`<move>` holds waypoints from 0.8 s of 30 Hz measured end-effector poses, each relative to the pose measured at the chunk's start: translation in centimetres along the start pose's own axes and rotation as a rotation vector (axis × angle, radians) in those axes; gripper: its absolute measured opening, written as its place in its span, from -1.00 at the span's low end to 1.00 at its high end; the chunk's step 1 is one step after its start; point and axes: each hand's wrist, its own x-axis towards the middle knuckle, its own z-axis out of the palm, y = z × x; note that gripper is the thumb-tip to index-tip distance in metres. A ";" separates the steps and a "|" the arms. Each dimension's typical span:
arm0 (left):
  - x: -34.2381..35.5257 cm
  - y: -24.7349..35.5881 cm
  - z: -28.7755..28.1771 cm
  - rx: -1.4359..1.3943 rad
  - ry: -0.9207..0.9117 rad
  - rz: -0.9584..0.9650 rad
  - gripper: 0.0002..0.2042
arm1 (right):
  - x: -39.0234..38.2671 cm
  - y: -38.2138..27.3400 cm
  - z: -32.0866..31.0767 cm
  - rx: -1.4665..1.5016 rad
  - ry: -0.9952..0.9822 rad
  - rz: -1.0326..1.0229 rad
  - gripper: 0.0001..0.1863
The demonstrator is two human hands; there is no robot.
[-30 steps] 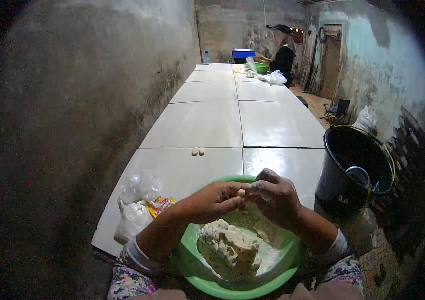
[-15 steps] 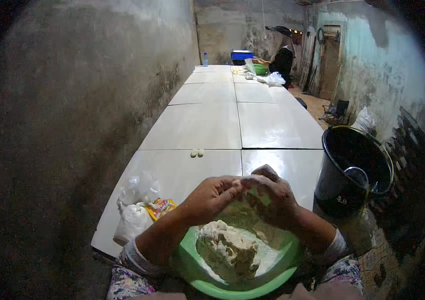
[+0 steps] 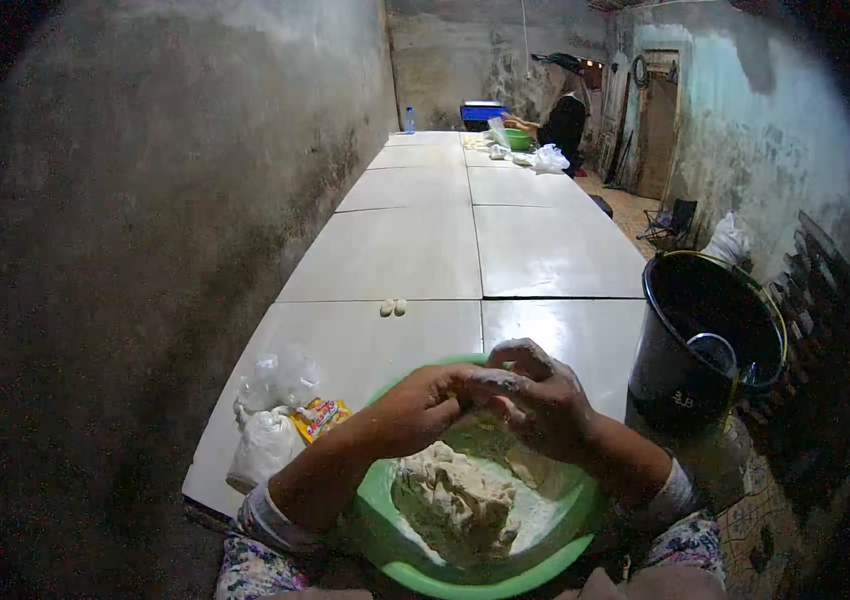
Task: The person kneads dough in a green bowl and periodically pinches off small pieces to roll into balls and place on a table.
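Note:
My left hand [image 3: 423, 405] and my right hand [image 3: 543, 400] meet above a green bowl [image 3: 563, 541], fingers closed and overlapping; my right fingers look whitened with flour. What they grip is mostly hidden between them. A rough lump of pale dough [image 3: 455, 495] lies in the bowl amid white flour. Left of the bowl sit a tied bag of white powder [image 3: 263, 450], a crumpled clear bag [image 3: 280, 380] and a yellow packet [image 3: 317, 420]. Two small pale dough pieces [image 3: 392, 308] rest on the tiled table beyond.
The long white table [image 3: 400, 250] runs along a wall. A black bucket [image 3: 680, 370] stands at its right edge. At the far end a person in dark clothing [image 3: 560, 130] has hands near another green bowl [image 3: 519, 141], beside plastic bags [image 3: 548, 158], blue crates [image 3: 484, 112] and a bottle [image 3: 410, 120].
My hands have drawn closer and overlap more; the small pale piece seen between my fingertips is now mostly hidden. My right fingers have curled further over my left.

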 end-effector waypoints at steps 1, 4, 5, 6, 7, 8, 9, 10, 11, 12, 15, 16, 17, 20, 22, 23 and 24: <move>0.0 -0.4 -0.3 0.002 0.003 -0.001 -0.72 | 0.0 -0.1 0.0 0.003 0.001 -0.002 -0.53; 0.5 -0.4 -0.8 -0.003 -0.087 -0.174 -0.65 | -0.2 0.1 -0.6 -0.129 0.029 -0.014 -0.72; 0.3 -0.5 -1.0 -0.001 -0.087 -0.175 -0.65 | -0.2 0.2 -0.6 -0.128 0.030 -0.015 -0.72; 0.2 -0.9 -1.3 -0.054 -0.097 -0.148 -0.65 | -0.3 0.2 -0.7 -0.143 0.074 -0.057 -0.72; 0.2 -1.0 -1.4 -0.106 -0.107 -0.121 -0.65 | -0.3 0.3 -0.8 -0.159 0.118 -0.099 -0.73; 0.3 -0.7 -0.9 -0.207 -0.090 -0.218 -0.68 | -0.1 0.0 -0.9 -0.159 0.119 -0.099 -0.73; 0.4 -0.5 -0.8 -0.207 -0.090 -0.218 -0.68 | 0.1 -0.5 -1.2 -0.169 0.103 -0.085 -0.74; 0.4 -0.3 -0.7 -0.165 -0.065 -0.178 -0.69 | 0.3 -0.7 -1.3 -0.179 0.088 -0.071 -0.74; 0.5 -0.1 -0.6 -0.122 -0.043 -0.137 -0.70 | 0.3 -0.7 -1.2 -0.181 0.090 -0.071 -0.74; 0.5 0.1 -0.8 -0.161 -0.027 -0.116 -0.70 | 0.2 -0.6 -1.1 -0.110 0.118 -0.070 -0.74; 0.3 0.1 -0.5 -0.063 0.130 -0.111 -0.70 | 0.4 -0.6 -0.8 -0.050 0.151 -0.014 -0.69; 0.4 0.2 -0.7 -0.037 0.151 -0.094 -0.71 | 0.5 -0.6 -0.7 -0.060 0.158 0.038 -0.65; 0.3 0.4 -0.6 -0.036 0.151 -0.094 -0.71 | 0.5 -0.7 -0.7 -0.068 0.167 0.088 -0.60; 0.3 0.2 -0.6 0.079 0.185 -0.021 -0.72 | 0.2 0.0 -0.8 0.008 0.081 0.039 -0.55; 0.0 0.2 -0.6 0.002 0.168 -0.032 -0.73 | 0.4 0.0 -0.6 0.039 0.059 0.011 -0.55; 0.2 0.4 -0.5 -0.080 0.142 -0.039 -0.74 | 0.5 0.0 -0.7 0.076 0.074 0.003 -0.58; 0.4 0.5 -0.3 -0.093 0.147 -0.095 -0.74 | 0.5 0.0 -0.7 0.113 0.089 -0.005 -0.61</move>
